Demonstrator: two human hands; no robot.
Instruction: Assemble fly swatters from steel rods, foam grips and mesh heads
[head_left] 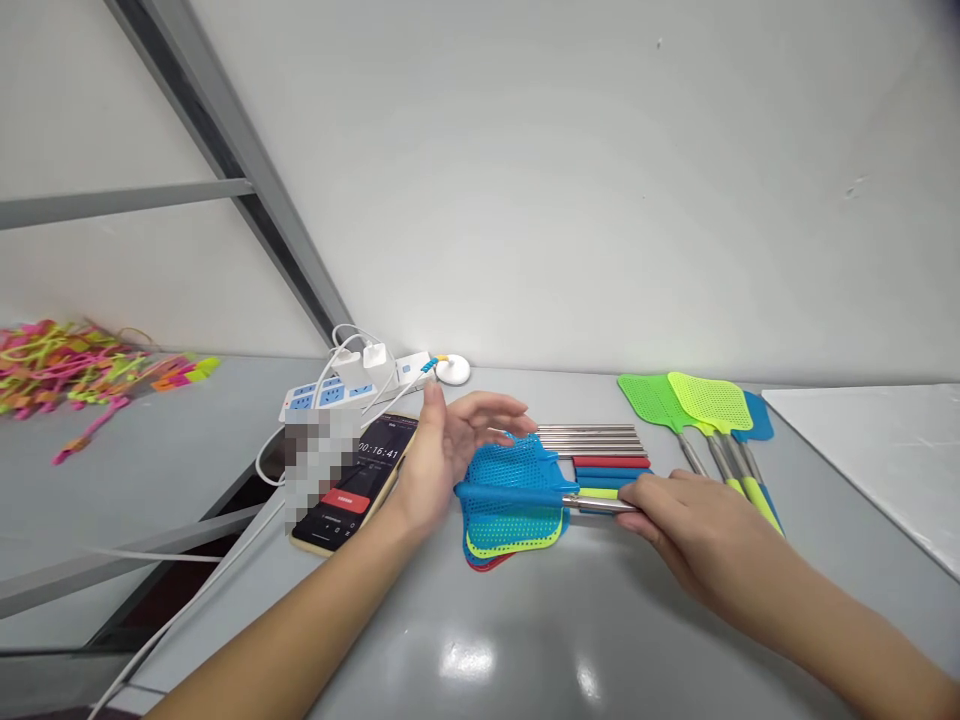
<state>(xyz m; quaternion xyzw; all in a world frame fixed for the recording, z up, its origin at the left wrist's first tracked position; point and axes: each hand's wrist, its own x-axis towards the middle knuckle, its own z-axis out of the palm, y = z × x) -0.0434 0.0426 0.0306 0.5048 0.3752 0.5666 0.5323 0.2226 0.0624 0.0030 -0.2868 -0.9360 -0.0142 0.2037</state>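
Note:
My right hand (pixel 694 535) is closed around the metal rod of a fly swatter handle (pixel 517 498), whose blue grip points left. That grip passes over a stack of perforated fly swatter heads (pixel 510 462), blue on top, with yellow-green and red edges showing below. Beside the stack's upper left, my left hand (pixel 444 460) is open, palm turned inward and fingers apart, holding nothing. Behind the handle lie several bare metal rods (pixel 589 438) and coloured grips (pixel 611 463) in red, blue and yellow-green, partly hidden by my right hand.
Fly swatters with heads and handles (pixel 709 400) lie at the right, near a white sheet (pixel 862 430). A phone with a running timer (pixel 364 480) and a power strip with cables (pixel 330 395) stand left. Colourful stringy items (pixel 67 365) lie beyond the metal frame (pixel 247 180).

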